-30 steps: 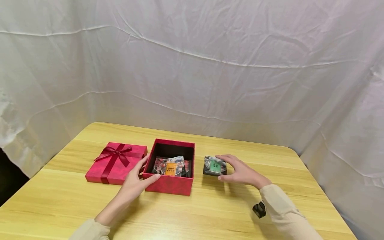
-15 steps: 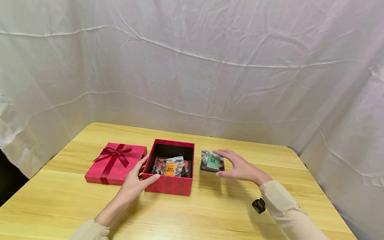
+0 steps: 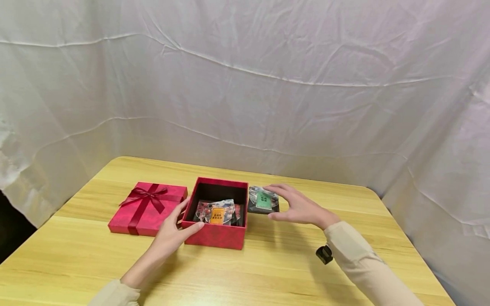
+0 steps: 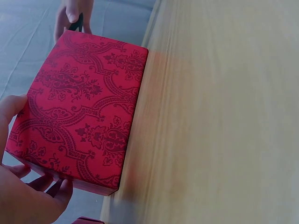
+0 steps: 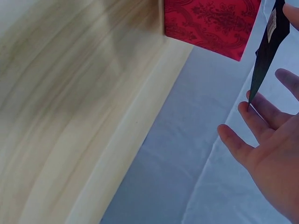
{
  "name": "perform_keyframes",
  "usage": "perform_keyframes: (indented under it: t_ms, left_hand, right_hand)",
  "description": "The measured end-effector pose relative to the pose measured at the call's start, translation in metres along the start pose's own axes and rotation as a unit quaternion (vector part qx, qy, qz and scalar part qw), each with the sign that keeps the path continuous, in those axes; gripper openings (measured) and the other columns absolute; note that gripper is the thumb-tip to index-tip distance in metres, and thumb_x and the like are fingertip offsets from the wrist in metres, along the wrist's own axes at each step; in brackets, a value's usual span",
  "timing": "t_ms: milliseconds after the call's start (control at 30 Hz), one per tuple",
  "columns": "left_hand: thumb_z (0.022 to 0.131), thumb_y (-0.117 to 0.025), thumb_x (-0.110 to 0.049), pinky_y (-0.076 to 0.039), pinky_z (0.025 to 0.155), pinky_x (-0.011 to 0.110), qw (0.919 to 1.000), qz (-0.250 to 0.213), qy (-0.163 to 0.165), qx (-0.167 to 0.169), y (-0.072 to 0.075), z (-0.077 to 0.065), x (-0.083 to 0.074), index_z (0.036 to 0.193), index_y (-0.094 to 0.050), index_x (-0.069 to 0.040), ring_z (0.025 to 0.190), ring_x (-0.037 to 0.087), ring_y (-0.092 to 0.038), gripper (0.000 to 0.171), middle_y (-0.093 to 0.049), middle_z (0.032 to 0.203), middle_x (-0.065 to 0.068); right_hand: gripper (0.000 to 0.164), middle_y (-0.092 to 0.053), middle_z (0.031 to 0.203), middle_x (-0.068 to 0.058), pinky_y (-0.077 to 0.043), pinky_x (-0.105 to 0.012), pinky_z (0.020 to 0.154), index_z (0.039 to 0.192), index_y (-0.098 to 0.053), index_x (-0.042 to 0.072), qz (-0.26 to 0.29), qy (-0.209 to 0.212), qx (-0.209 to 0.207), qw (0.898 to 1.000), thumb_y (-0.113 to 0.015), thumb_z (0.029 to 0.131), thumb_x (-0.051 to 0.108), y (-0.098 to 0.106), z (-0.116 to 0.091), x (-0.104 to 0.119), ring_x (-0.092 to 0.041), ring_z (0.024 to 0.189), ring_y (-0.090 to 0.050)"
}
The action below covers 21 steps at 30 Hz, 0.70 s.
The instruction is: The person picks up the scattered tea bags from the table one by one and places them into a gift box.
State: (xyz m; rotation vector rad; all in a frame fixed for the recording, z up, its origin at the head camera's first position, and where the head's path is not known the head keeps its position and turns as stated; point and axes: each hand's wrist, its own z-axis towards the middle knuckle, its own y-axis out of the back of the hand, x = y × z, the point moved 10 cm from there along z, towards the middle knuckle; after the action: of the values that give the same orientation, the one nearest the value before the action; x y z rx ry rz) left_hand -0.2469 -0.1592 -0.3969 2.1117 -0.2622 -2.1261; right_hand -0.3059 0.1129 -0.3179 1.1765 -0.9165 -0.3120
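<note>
An uncovered red gift box with a dark inside stands mid-table. Inside it lie patterned packets, the top one a packet with an orange label. My left hand holds the box at its near left corner, thumb at the front rim, fingers along the left side; the left wrist view shows the box's patterned front. Just right of the box, my right hand pinches a dark packet with a green label by its edges, above the table. In the right wrist view this packet appears edge-on.
Left of the box lies its red lid with a dark red ribbon bow, close to my left hand. The wooden table is backed by a white cloth. A black device sits by the right wrist.
The right hand has lifted the green-labelled packet off the table and carried it left, up close to the box's right side. The left hand and box have stayed in place.
</note>
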Motion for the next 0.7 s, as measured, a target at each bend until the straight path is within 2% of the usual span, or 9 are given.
perform_keyframes:
  t_ms: [267, 700]
  left_hand:
    - [0.088, -0.073, -0.025, -0.046, 0.092, 0.043, 1.0000, 0.003, -0.001, -0.001, 0.000, 0.000, 0.000, 0.154, -0.024, -0.016, 0.124, 0.035, -0.046, 0.083, -0.035, 0.149, 0.018]
    - [0.087, -0.073, -0.025, -0.045, 0.093, 0.043, 1.0000, 0.004, -0.004, -0.001, 0.001, 0.000, -0.001, 0.154, -0.024, -0.015, 0.125, 0.035, -0.046, 0.084, -0.035, 0.150, 0.018]
  right_hand:
    - [0.074, -0.039, 0.147, -0.009, -0.033, -0.058, 0.101, 0.147, -0.043, 0.017, -0.019, 0.005, 0.011, 1.000, -0.071, 0.083, 0.041, -0.002, 0.016, 0.013, -0.032, 0.134, -0.036]
    - [0.074, -0.041, 0.144, -0.010, -0.036, -0.054, 0.101, 0.146, -0.044, 0.015, -0.050, 0.028, 0.037, 0.998, -0.069, 0.083, 0.044, -0.010, 0.036, 0.031, -0.029, 0.129, -0.038]
